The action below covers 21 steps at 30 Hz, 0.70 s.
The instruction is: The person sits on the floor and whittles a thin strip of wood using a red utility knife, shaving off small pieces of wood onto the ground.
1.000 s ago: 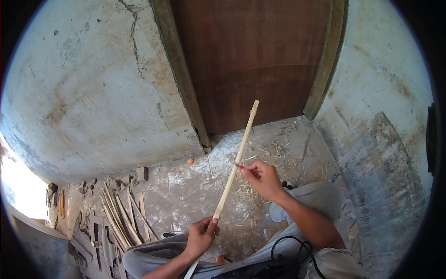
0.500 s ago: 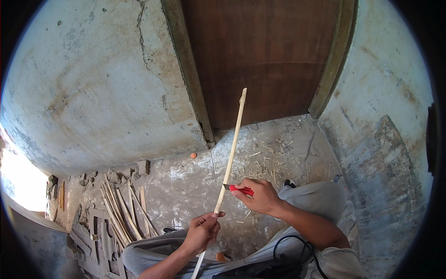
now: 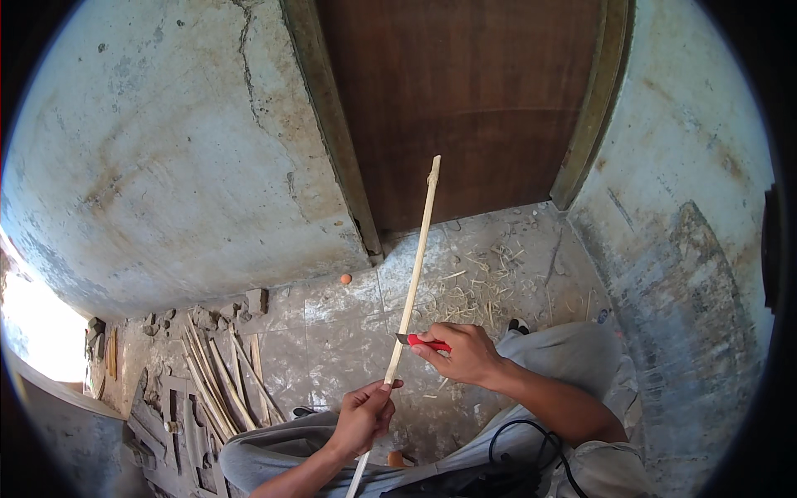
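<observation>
A long pale strip, which looks like split bamboo (image 3: 418, 257), slants up and away from my lap, with a knobbly node near its far end. My left hand (image 3: 364, 417) is closed around its lower part, thumb along the strip. A red-handled utility knife (image 3: 430, 341) is gripped in my right hand (image 3: 466, 355), a little above the left. Its dark blade lies across the strip, touching it or just over it; which of the two I cannot tell. The strip's near end runs past my left hand over my grey trousers.
Several more pale strips (image 3: 217, 386) lie at the left beside a dusty grey slotted frame (image 3: 184, 432). Curly shavings (image 3: 481, 290) litter the floor before the brown door (image 3: 465, 100). A small orange ball-like thing (image 3: 346, 279) sits by the cracked wall (image 3: 183, 149). A black cord (image 3: 531, 425) crosses my lap.
The knife in my right hand has shifted slightly down and left along the strip, its blade now reaching across it. My left hand keeps its hold almost unmoved.
</observation>
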Tool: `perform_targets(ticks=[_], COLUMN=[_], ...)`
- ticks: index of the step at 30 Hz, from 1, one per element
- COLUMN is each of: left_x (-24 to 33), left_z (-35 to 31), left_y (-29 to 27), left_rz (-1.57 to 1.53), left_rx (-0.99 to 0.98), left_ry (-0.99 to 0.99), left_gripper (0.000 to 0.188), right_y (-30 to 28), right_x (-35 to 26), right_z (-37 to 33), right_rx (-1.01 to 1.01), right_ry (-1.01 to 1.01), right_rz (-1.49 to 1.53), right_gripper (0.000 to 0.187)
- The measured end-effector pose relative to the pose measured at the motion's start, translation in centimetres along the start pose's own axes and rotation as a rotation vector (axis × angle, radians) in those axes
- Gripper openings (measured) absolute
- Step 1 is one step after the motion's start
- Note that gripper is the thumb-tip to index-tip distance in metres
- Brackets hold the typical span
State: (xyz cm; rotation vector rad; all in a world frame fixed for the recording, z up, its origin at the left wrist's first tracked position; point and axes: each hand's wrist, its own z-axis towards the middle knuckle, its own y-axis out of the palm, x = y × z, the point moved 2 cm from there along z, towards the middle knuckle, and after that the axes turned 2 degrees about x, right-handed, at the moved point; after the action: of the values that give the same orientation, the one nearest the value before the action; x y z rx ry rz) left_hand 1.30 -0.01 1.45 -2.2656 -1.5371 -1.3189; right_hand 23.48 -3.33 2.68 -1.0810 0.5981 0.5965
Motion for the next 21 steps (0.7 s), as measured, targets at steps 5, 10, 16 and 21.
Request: perform_targets(ticks=[5, 10, 16, 21], left_x=[-0.2, -0.7, -0.9, -0.6], left_z=[-0.4, -0.6, -0.9, -1.2], left_y=[0.6, 0.6, 0.9, 1.0], left_rz=[0.255, 0.309, 0.436, 0.474], left_rx=[0.105, 0.110, 0.148, 0.173], left_ry=[0.209, 0.281, 0.394, 0.413], left_gripper=[0.033, 0.032, 0.024, 0.024], right_y=[-0.1, -0.1, 0.1, 0.3], right_x=[-0.1, -0.6, -0.8, -0.6], right_z=[0.0, -0.1, -0.1, 0.0], right_rx=[0.034, 0.094, 0.148, 0.189], right_ry=[-0.035, -0.071, -0.124, -0.171], right_rz=[-0.017, -0.037, -0.100, -0.094], right_gripper=[0.021, 0.019, 0.019, 0.017])
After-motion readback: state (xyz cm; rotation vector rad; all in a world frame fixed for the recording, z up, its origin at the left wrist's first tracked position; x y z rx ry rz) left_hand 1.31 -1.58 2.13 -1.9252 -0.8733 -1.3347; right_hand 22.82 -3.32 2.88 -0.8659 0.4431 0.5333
